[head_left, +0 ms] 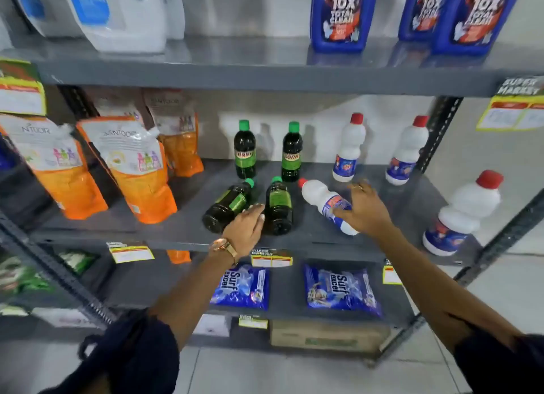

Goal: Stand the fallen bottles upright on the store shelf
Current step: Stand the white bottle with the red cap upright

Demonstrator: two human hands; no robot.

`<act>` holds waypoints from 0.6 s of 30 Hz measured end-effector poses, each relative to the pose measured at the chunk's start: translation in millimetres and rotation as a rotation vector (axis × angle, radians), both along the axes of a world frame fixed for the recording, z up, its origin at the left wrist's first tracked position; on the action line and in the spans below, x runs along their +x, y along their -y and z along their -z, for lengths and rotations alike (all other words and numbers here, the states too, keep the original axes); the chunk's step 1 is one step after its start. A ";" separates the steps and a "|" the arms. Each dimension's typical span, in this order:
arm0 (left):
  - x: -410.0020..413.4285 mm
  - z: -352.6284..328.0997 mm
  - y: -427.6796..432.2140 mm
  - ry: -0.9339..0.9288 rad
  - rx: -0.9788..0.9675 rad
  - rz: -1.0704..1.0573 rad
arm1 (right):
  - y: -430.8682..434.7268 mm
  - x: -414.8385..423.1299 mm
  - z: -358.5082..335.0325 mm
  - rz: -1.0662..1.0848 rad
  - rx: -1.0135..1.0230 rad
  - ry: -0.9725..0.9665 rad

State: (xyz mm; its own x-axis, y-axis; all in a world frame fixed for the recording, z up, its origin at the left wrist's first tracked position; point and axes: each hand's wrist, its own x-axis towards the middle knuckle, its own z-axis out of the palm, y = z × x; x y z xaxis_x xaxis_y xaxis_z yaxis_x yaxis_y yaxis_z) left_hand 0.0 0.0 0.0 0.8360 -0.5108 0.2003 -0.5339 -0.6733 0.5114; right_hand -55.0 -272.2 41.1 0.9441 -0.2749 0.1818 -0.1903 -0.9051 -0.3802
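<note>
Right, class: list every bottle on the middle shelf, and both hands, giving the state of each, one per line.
Left dark bottle at back: upright.
Right dark bottle at back: upright.
Left dark bottle in front: lying down.
Right dark bottle in front: lying down.
White bottle in front: lying down.
Three other white bottles: upright.
Left hand: open, between the fallen dark bottles.
Right hand: open, at the fallen white bottle.

Bare shelf (pixel 391 193) lies open between a fallen white bottle (pixel 326 202) and three upright white bottles (pixel 348 149) at right; two fallen dark bottles (pixel 278 205) crowd the middle, orange pouches (pixel 138 170) wall the left.
</note>
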 end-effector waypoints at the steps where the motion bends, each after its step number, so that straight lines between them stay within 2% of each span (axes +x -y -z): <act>1: 6.0 5.0 2.8 -0.038 -0.018 -0.015 | 5.0 7.6 4.6 0.030 -0.022 -0.094; 4: 22.8 12.5 12.1 -0.103 0.018 -0.081 | 12.6 27.8 4.9 0.086 0.003 -0.328; 7: 36.6 32.8 19.6 -0.129 0.046 -0.102 | 19.4 49.7 10.3 0.078 0.154 -0.441; 9: 40.6 46.6 19.6 -0.096 0.071 -0.092 | 21.6 59.5 17.9 0.054 0.179 -0.464; 14: 42.2 55.0 21.8 -0.067 0.039 -0.125 | 17.3 53.0 43.8 0.147 0.212 -0.257; 16: 44.6 58.8 22.4 -0.048 0.034 -0.131 | 16.1 49.8 50.4 0.165 0.224 -0.109; 18: 46.6 62.7 22.4 -0.046 0.033 -0.128 | 16.6 52.5 57.1 0.190 0.323 0.095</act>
